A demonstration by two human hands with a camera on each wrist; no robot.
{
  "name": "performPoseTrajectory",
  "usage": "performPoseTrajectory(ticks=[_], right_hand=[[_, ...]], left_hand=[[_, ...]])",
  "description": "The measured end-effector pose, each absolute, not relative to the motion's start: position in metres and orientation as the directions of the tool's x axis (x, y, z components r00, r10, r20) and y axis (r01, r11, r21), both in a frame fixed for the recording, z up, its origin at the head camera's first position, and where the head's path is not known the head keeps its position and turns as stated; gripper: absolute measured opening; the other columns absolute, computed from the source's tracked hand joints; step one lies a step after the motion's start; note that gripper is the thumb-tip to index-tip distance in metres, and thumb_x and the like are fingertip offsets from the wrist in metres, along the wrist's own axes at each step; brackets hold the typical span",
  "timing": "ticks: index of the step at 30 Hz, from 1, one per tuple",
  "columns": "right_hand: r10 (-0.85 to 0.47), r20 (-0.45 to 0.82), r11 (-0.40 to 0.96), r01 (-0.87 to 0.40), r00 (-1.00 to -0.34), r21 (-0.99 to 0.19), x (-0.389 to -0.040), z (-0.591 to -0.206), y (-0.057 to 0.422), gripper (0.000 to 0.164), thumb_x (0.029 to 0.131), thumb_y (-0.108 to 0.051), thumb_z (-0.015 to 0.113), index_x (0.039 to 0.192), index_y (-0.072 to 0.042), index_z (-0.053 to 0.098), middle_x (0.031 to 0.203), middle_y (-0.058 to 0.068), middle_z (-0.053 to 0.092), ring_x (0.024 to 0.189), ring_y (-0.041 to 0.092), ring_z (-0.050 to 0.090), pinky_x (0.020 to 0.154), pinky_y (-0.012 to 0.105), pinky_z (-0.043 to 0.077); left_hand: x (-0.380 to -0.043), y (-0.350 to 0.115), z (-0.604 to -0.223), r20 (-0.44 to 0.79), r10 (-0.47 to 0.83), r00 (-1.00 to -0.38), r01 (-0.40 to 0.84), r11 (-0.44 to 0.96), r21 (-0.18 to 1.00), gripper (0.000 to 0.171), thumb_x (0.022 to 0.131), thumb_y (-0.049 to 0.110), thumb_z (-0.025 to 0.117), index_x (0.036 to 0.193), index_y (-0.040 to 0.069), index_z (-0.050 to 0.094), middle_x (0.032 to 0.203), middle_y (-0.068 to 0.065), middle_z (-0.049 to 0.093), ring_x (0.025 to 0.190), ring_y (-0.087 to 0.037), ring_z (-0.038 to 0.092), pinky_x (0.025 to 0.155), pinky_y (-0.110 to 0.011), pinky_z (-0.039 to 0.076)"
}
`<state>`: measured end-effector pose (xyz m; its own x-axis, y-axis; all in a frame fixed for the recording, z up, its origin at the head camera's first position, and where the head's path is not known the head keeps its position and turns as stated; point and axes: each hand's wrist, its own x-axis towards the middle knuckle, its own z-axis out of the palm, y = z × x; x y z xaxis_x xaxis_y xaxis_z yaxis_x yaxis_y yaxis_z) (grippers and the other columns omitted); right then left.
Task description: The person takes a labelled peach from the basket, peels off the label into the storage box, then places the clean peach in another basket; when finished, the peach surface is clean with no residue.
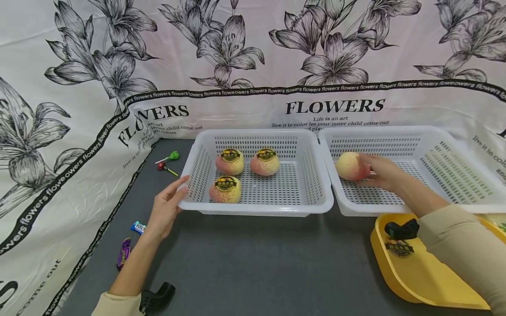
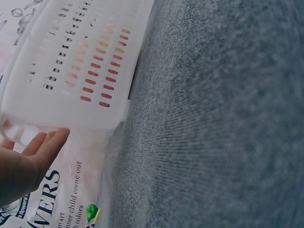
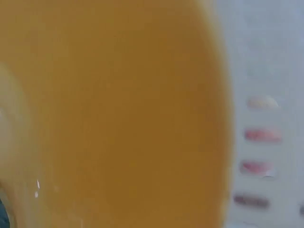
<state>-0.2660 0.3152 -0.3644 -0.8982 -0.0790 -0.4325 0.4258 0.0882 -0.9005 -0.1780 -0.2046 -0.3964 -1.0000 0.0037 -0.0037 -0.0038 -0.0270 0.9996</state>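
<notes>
In the head view my right hand (image 1: 381, 173) holds a yellow-and-pink peach (image 1: 349, 166) at the left side of the right white basket (image 1: 442, 210). My left hand (image 1: 166, 206) grips the left rim of the other white basket (image 1: 261, 210), thumb and fingers at its edge; the left wrist view shows that hand (image 2: 28, 164) at the basket's end. Three peaches (image 1: 265, 162) with black-and-gold labels lie in the left half of this basket. The right wrist view is filled mostly by a blurred yellow tray (image 3: 133, 114), with pink showing through basket slots.
The yellow tray (image 1: 435, 281) stands under my right forearm, a black-and-gold label (image 1: 399, 248) inside it. Left of the left basket lie a green lollipop (image 1: 173, 156) and a red one (image 1: 161, 166). Blue (image 1: 138, 227) and purple (image 1: 124, 253) wrapped candies lie beside my left forearm.
</notes>
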Motion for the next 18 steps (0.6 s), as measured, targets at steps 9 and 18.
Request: performPoseTrajectory(ticks=[9,18], right_hand=[[-0.109,-0.566,0.163,0.548,-0.817,-0.821,-0.257,-0.352,0.350,0.090,0.096,-0.052,0.043,0.150,0.002,-0.004,0.148,0.035,0.003,0.129,0.039,0.032,0.096,0.047,0.041],[-0.300,-0.486,0.149,0.463,-0.821,-0.874,-0.247,-0.319,0.353,0.044,0.101,-0.042,0.041,0.131,-0.011,0.039,0.113,0.005,0.061,0.103,0.024,0.060,0.093,0.049,0.043]], left_hand=[[-0.179,-0.204,-0.397,-0.017,0.006,-1.000,-0.017,-0.016,1.000,0.048,0.102,0.017,0.046,0.146,0.002,0.035,0.145,-0.017,0.037,0.116,-0.027,0.047,0.075,-0.025,0.052],[-0.180,-0.203,-0.397,-0.027,0.006,-1.000,-0.027,-0.006,1.000,0.047,0.102,0.017,0.046,0.146,0.003,0.036,0.145,-0.017,0.037,0.117,-0.029,0.046,0.076,-0.024,0.052]])
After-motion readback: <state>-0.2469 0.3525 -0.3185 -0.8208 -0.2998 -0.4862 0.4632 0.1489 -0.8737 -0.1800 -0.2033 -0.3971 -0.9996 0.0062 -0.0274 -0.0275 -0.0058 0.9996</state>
